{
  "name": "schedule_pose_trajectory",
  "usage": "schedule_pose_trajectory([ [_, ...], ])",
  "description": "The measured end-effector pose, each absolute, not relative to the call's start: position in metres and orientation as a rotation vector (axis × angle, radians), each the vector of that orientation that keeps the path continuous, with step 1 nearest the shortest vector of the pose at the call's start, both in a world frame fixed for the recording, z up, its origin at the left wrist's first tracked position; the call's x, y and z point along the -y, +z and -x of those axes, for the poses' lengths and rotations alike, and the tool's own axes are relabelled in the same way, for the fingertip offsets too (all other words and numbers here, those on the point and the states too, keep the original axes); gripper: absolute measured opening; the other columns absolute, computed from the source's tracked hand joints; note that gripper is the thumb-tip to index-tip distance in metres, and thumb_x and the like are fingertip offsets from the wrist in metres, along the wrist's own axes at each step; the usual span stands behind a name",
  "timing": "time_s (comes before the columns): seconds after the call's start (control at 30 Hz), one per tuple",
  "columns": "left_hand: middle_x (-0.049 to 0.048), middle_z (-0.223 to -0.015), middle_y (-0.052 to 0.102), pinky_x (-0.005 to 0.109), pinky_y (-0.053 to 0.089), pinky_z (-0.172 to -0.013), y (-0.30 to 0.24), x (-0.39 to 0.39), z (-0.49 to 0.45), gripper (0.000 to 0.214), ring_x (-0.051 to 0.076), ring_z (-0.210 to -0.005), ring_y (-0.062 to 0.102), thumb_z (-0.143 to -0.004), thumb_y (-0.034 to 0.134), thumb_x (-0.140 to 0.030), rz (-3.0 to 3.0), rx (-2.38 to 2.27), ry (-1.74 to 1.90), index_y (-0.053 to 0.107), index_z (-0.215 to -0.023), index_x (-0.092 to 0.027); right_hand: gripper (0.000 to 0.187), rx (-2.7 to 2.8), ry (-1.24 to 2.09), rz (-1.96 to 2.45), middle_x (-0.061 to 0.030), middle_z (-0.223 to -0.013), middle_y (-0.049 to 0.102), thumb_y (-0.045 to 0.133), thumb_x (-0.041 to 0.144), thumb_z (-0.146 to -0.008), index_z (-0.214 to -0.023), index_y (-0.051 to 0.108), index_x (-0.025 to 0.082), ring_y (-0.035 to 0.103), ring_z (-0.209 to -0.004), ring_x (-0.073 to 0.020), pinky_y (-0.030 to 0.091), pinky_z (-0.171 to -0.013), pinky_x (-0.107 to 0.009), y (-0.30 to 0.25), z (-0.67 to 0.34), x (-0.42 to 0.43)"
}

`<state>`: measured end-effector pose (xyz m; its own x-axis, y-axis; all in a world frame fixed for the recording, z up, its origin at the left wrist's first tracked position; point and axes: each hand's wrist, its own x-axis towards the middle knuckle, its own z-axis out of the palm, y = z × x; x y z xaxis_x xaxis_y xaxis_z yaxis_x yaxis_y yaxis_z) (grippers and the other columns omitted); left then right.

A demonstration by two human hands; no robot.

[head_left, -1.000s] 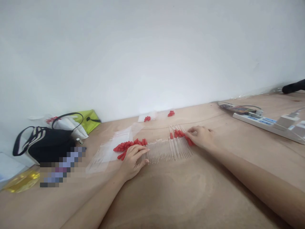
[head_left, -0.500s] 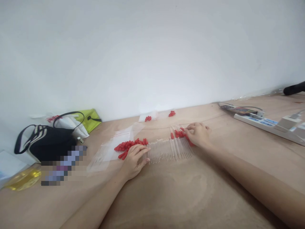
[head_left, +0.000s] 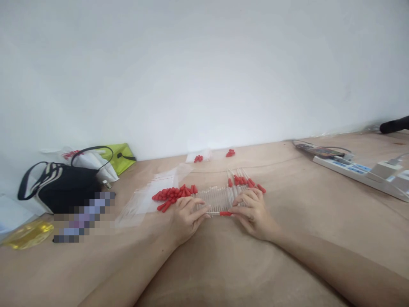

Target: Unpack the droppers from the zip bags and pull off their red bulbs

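A row of clear thin tubes [head_left: 220,197] lies on the wooden table [head_left: 287,238]. Left of the row sits a pile of red caps [head_left: 172,194], and more red caps [head_left: 246,181] lie at its far right. My left hand [head_left: 187,217] pinches a clear tube [head_left: 213,212] near the front of the row. My right hand [head_left: 254,213] pinches a red cap [head_left: 225,213] at the right end of that tube. The two hands meet just in front of the row.
Clear plastic bags [head_left: 150,196] lie left of the caps. A black bag [head_left: 59,187], a white bag and a green pouch [head_left: 119,157] sit far left. A white power strip [head_left: 358,170] with plugs lies far right. Small red heaps [head_left: 198,158] rest near the wall.
My right hand came from the caps at the row's far right down to the front, bringing a red cap. My left hand closed onto a tube. The view tilted slightly.
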<state>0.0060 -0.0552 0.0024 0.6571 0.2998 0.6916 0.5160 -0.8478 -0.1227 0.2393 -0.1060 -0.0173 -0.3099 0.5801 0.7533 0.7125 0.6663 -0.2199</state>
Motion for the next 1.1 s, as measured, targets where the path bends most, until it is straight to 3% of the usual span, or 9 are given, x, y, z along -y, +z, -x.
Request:
schedule_pose_trajectory([
  [0.17,-0.0019,-0.066,0.063,0.029,0.030,-0.064,0.002,0.058,-0.011,0.010,0.012,-0.063,0.047,-0.080,0.055,-0.022,2.588,0.544,-1.007,0.064,-0.085,-0.023,0.017,2.022,-0.192,0.965,0.0004,-0.082,0.060,0.052,0.019,-0.078,-0.086,0.064,0.027,0.048,-0.083,-0.0153,0.025,-0.085,-0.040,-0.014,-0.232,0.107],
  [0.3,-0.0022,-0.062,0.062,0.029,0.028,-0.064,0.003,0.062,-0.014,0.008,0.012,-0.061,0.045,-0.079,0.055,-0.019,2.579,0.520,-1.026,0.063,-0.080,-0.021,0.021,2.010,-0.252,0.976,-0.0006,-0.085,0.063,0.058,0.033,-0.075,-0.095,0.061,0.025,0.049,-0.084,-0.0166,0.023,-0.086,-0.041,-0.015,-0.226,0.106],
  [0.53,-0.0031,-0.057,0.060,0.031,0.027,-0.065,0.008,0.073,-0.018,0.009,0.012,-0.060,0.043,-0.079,0.053,-0.016,2.589,0.489,-1.066,0.061,-0.075,-0.020,0.012,2.082,-0.382,0.896,0.0036,-0.059,0.058,0.052,0.026,-0.080,-0.077,0.063,0.023,0.047,-0.070,-0.0121,0.021,-0.086,-0.040,-0.013,-0.222,0.109],
  [0.83,-0.0031,-0.056,0.058,0.029,0.031,-0.062,0.007,0.065,0.003,0.013,0.011,-0.059,0.046,-0.080,0.050,-0.015,2.569,0.606,-1.078,0.059,-0.072,-0.020,0.018,2.107,-0.334,0.969,0.0011,-0.060,0.057,0.048,0.020,-0.079,-0.068,0.062,0.021,0.049,-0.074,-0.0146,0.021,-0.089,-0.044,-0.008,-0.239,0.113],
  [0.93,-0.0011,-0.061,0.056,0.026,0.036,-0.059,0.002,0.054,0.019,0.010,0.011,-0.060,0.049,-0.081,0.050,-0.016,2.528,0.768,-1.122,0.060,-0.080,-0.019,0.017,1.962,-0.250,1.103,-0.0008,-0.069,0.060,0.048,0.024,-0.081,-0.078,0.065,0.023,0.051,-0.075,-0.0153,0.027,-0.087,-0.043,-0.009,-0.254,0.109],
  [1.1,0.0031,-0.077,0.052,0.021,0.045,-0.063,-0.005,0.045,0.020,0.025,0.010,-0.068,0.053,-0.086,0.040,-0.016,2.514,0.973,-1.142,0.057,-0.103,-0.014,0.027,1.669,0.034,1.135,-0.0073,-0.085,0.057,0.041,0.029,-0.084,-0.098,0.062,0.019,0.054,-0.078,-0.0153,0.044,-0.067,-0.029,-0.016,-0.271,0.087],
])
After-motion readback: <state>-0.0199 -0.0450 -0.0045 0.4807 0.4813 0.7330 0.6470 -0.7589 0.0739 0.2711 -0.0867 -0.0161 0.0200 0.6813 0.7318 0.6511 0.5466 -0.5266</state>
